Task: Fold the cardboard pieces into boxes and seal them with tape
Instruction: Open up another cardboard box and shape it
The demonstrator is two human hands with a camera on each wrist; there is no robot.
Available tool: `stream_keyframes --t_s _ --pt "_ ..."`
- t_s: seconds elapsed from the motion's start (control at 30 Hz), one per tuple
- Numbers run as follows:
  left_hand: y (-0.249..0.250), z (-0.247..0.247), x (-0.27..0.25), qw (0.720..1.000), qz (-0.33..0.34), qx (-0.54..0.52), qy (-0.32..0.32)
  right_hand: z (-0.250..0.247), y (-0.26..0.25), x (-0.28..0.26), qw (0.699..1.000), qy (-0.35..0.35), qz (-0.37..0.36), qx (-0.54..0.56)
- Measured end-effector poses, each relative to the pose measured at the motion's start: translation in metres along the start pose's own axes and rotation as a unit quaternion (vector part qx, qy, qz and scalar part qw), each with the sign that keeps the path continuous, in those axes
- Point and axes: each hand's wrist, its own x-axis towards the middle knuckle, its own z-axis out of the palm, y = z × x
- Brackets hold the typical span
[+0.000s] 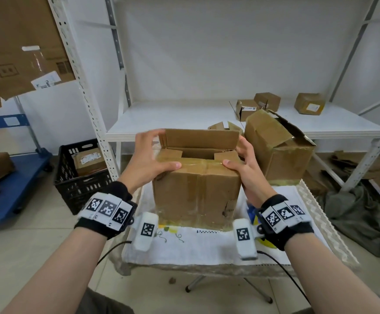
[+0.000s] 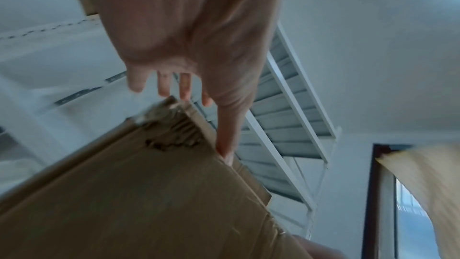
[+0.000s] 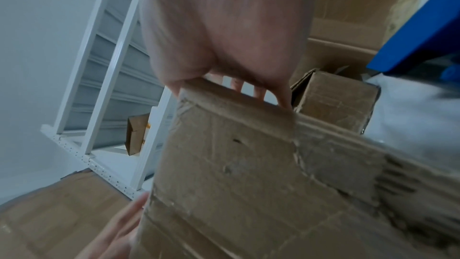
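A worn brown cardboard box (image 1: 195,191) stands on the white-clothed small table (image 1: 195,243). Its far flap (image 1: 200,138) stands upright, the two side flaps lie folded in with a gap between them, and the near flap lies down under glossy tape. My left hand (image 1: 148,155) is at the top left corner, thumb pressing the near flap and fingers stretched toward the far flap. My right hand (image 1: 243,164) grips the top right edge, thumb on the near flap and fingers behind the side. The wrist views show the box (image 2: 149,194) (image 3: 236,164) under each hand (image 2: 186,46) (image 3: 224,36).
A larger torn box (image 1: 279,146) stands close behind on the right. Small boxes (image 1: 309,104) sit on the white shelf (image 1: 173,118). A black crate (image 1: 80,177) and blue cart (image 1: 14,177) are on the left. A blue and yellow object (image 1: 252,214) lies half hidden by my right wrist.
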Motion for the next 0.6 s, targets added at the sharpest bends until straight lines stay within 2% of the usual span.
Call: stream_keyframes --t_s 0.1,0.23,0.4,0.5,0.6 --pt "0.021 0.004 0.016 0.988 0.067 0.131 -0.044 -0.001 0.0 0.0 1.0 -0.002 0.001 0.003" --pt "0.048 0.02 0.03 0.949 0.095 0.277 -0.114 -0.004 0.002 -0.001 1.0 0.014 -0.004 -0.004" --pt "0.042 0.039 0.014 0.905 0.099 0.338 -0.237 -0.009 0.004 -0.007 0.998 0.012 -0.055 -0.017" --pt "0.032 0.042 0.011 0.887 0.106 0.373 -0.249 -0.007 0.0 -0.005 0.989 0.001 -0.115 -0.089" --pt "0.029 0.04 0.012 0.886 0.112 0.373 -0.25 -0.001 -0.008 0.006 0.951 -0.006 -0.177 -0.255"
